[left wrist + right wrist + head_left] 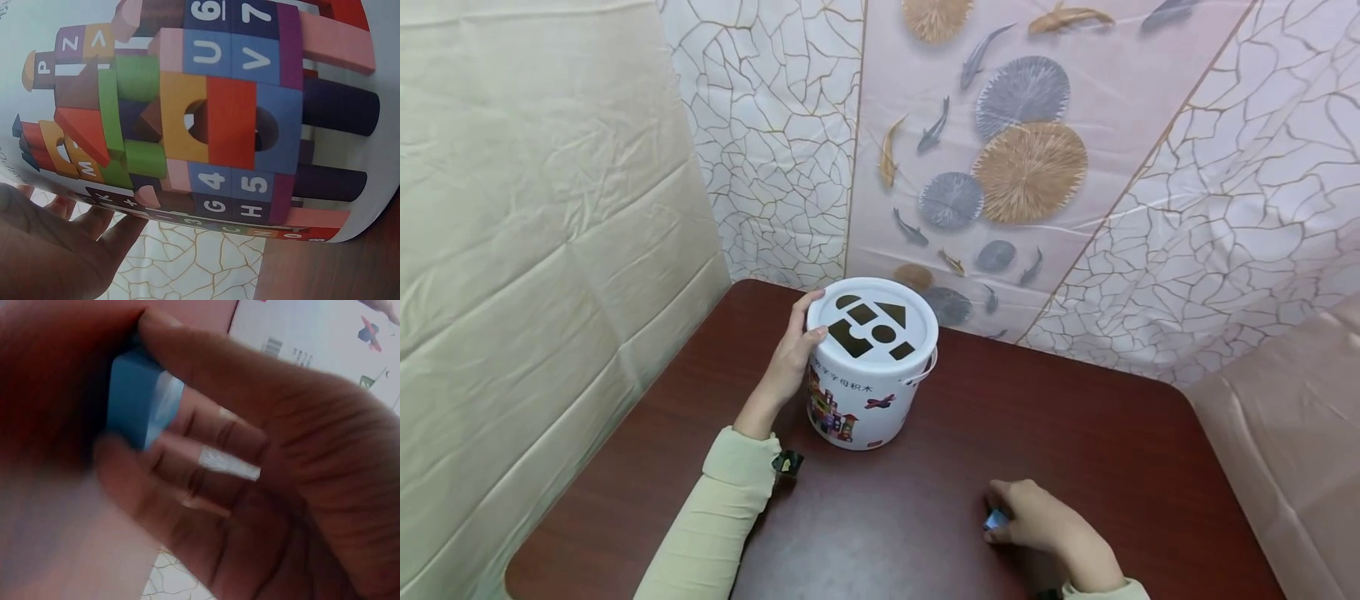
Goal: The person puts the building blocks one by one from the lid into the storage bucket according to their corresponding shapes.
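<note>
A white bucket (865, 408) with building blocks printed on its side stands upright toward the back of the table. Its white lid (917, 321) has several shaped cut-outs. My left hand (790, 354) holds the bucket's left side near the rim, thumb on the lid's edge. In the left wrist view, the printed bucket wall (231, 119) fills most of the frame. My right hand (1041, 521) is low over the table's front right and pinches a small blue block (134, 394) between thumb and fingers. Part of the block is hidden by the fingers.
The dark reddish-brown table (1075, 417) has rounded corners. Behind it hangs a patterned cloth (775, 150) with fish and round leaf shapes, and a plain beige cloth (550, 208) hangs at the left. A white handle (925, 371) hangs on the bucket's right side.
</note>
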`<action>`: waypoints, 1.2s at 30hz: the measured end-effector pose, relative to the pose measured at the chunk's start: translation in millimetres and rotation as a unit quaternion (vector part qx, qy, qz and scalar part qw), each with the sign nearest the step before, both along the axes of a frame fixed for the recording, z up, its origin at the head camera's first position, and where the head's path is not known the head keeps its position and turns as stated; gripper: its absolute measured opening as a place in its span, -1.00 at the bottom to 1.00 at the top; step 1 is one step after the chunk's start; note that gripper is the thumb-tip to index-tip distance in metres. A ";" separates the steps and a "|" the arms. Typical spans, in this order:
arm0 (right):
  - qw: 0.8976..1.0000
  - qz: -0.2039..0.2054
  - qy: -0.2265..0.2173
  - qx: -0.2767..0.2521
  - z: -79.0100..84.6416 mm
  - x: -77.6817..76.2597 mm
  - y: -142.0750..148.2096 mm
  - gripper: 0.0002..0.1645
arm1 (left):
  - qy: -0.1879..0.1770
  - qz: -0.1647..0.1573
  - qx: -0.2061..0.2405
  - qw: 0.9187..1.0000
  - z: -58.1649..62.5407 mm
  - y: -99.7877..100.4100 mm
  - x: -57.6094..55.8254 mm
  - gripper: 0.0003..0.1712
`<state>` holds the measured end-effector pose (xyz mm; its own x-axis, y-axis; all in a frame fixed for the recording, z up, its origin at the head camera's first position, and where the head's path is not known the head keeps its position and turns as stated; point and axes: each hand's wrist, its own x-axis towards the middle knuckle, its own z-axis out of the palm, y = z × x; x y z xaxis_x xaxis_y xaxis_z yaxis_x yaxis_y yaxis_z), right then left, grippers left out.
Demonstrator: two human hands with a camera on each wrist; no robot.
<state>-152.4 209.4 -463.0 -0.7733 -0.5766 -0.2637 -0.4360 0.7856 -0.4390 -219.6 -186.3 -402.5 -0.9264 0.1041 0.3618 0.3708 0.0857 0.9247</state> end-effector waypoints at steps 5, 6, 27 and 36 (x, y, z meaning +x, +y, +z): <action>0.989 0.042 0.080 -0.121 10.3 -7.4 -11.1 -0.75 | 0.000 -0.002 0.001 1.000 -0.2 -0.2 -0.3 -0.26; 0.983 0.044 0.100 -0.150 15.9 -9.9 -15.9 -0.74 | -0.001 -0.001 0.001 1.000 -0.2 -0.3 0.0 -0.26; 0.917 0.020 0.265 -0.299 133.0 -124.0 -183.1 -0.48 | 0.000 -0.002 0.004 1.000 -1.7 -4.7 -1.7 -0.24; 0.930 -0.047 0.246 -0.270 120.0 -131.2 -194.7 -0.51 | 0.000 -0.007 -0.007 1.000 -1.5 -6.0 -1.0 -0.25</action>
